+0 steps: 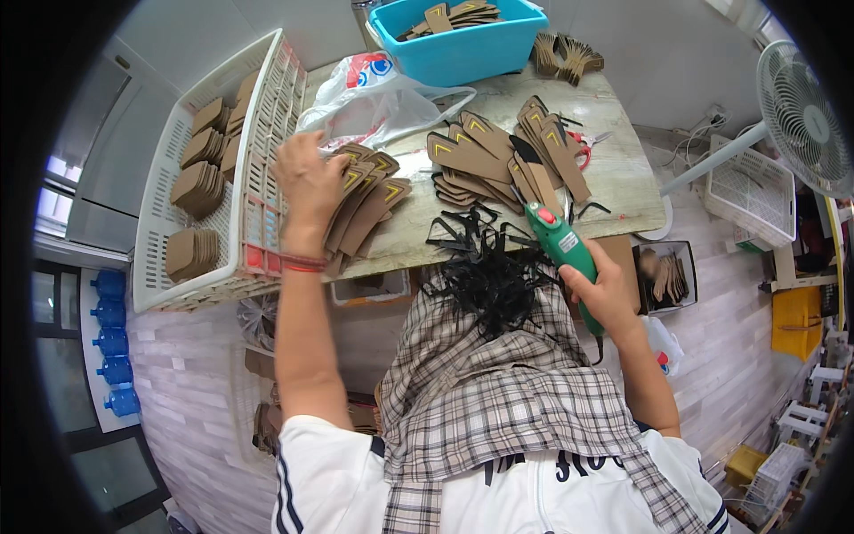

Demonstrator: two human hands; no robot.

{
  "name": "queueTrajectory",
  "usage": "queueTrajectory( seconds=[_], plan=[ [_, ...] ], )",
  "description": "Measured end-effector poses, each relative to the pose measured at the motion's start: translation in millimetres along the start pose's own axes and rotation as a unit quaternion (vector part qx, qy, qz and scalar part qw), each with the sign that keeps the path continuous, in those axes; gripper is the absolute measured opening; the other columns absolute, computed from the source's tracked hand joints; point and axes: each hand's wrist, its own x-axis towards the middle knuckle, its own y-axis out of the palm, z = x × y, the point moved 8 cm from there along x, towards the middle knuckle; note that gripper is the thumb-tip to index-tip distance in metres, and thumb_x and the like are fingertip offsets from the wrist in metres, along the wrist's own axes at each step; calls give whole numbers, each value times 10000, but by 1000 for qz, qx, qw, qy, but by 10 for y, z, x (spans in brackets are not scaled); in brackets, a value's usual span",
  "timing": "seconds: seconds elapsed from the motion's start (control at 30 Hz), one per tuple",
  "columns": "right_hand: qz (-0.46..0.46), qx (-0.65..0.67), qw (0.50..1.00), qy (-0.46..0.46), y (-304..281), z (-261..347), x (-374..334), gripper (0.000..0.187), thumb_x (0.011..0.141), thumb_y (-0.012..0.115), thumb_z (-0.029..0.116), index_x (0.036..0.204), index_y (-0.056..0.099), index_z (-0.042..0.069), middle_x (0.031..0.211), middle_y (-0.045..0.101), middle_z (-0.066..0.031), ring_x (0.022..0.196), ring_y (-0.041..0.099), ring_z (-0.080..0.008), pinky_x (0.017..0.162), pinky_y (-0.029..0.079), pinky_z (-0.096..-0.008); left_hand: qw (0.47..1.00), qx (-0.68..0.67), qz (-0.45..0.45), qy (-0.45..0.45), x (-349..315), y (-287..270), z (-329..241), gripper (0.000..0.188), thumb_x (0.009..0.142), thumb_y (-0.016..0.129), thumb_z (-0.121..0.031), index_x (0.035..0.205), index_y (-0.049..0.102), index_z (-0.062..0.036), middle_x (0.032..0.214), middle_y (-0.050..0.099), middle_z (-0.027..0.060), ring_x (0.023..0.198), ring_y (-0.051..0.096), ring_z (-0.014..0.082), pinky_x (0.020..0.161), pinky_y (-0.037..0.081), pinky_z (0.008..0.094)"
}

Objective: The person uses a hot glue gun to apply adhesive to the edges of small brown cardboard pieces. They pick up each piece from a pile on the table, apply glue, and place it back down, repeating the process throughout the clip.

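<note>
Right hand (607, 287) grips a green tool (562, 238), center-right; left hand (307, 178) at brown pieces (363, 212), can't tell if gripping. Apron (498, 405) probably catches black scraps (489, 280) midframe.

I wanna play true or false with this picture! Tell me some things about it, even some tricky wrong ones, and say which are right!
1. The right hand holds a green power tool. True.
2. The bin at the back of the table is yellow. False: it is bright blue.
3. A heap of black strips lies on the plaid apron. True.
4. The white plastic crate on the left holds oranges. False: it holds stacks of brown pieces.
5. The scissors on the table have red handles. True.
</note>
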Motion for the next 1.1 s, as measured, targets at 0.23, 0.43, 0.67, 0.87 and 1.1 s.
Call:
queueTrajectory(
  seconds=[0.23, 0.43, 0.67, 0.87, 1.1],
  plan=[
    [-2, 14, 1000, 19, 118, -161, 44, 497, 852, 696, 296, 1228, 534, 13, 751, 617, -48, 555, 553, -90, 529, 459, -261, 842, -311, 126, -423, -760, 1917, -541, 579, 761, 761, -283, 1151, 512, 65, 777, 656, 110, 588, 606, 221, 607, 504, 344],
    [-19, 11, 1000, 16, 104, -66, 92, 508, 849, 702, 309, 1222, 537, 7, 735, 611, -53, 552, 553, -100, 528, 458, -265, 745, -451, 7, -492, -709, 1825, -674, 216, 741, 755, -32, 906, 630, 32, 809, 648, 37, 693, 572, 134, 641, 466, 285],
    [-40, 16, 999, -24, 113, 220, 143, 446, 892, 650, 321, 1193, 550, 7, 722, 611, -73, 520, 536, -117, 525, 447, -288, 589, -713, -26, -380, -445, 1069, -1005, 136, 866, 639, -5, 985, 579, 20, 855, 652, 49, 706, 586, 84, 615, 472, 220],
    [-49, -17, 997, -64, 81, 330, 117, 472, 897, 646, 360, 1193, 548, 6, 733, 622, -102, 638, 590, -160, 620, 479, -316, 527, -755, 20, -390, -557, 861, -1316, 151, 846, 671, -5, 977, 599, 17, 872, 667, 62, 712, 623, 106, 639, 511, 233],
    [-20, -32, 999, -21, 76, 314, 60, 470, 901, 634, 374, 1185, 548, 9, 797, 645, -125, 709, 631, -190, 672, 494, -321, 514, -751, -2, -414, -700, 906, -1462, 153, 841, 689, -23, 964, 603, 8, 861, 668, 52, 711, 616, 97, 637, 495, 227]
  ],
)
